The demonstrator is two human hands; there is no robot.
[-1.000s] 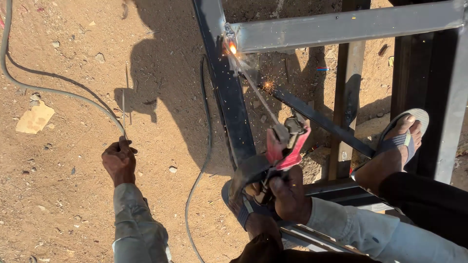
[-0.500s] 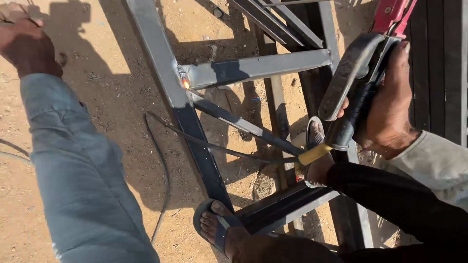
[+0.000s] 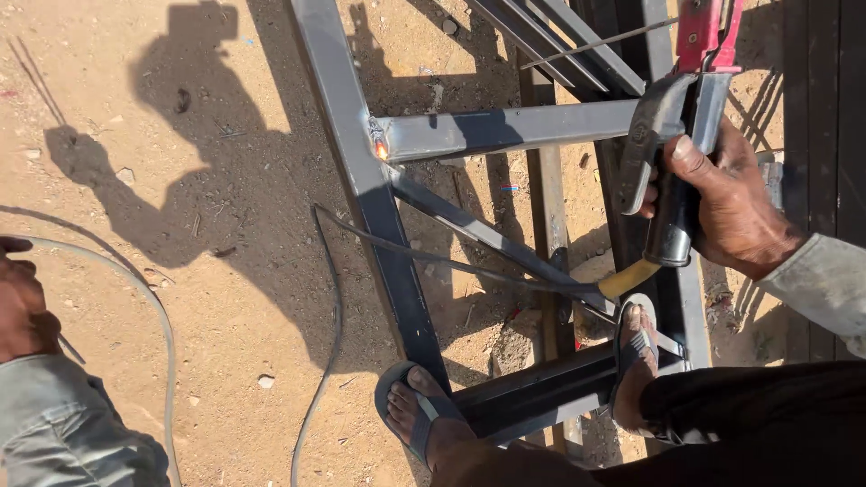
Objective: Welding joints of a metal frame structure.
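Your right hand (image 3: 726, 203) gripped the welding electrode holder (image 3: 675, 171), lifted clear beside the steel frame (image 3: 361, 194); the joint's weld (image 3: 380, 144) glowed orange. Chipping or checking seemed next. Your left hand (image 3: 23, 307) rested loosely closed, its hold unclear.

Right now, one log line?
right hand: grips electrode holder | left hand: on sandy ground, by cable | weld joint: glowing
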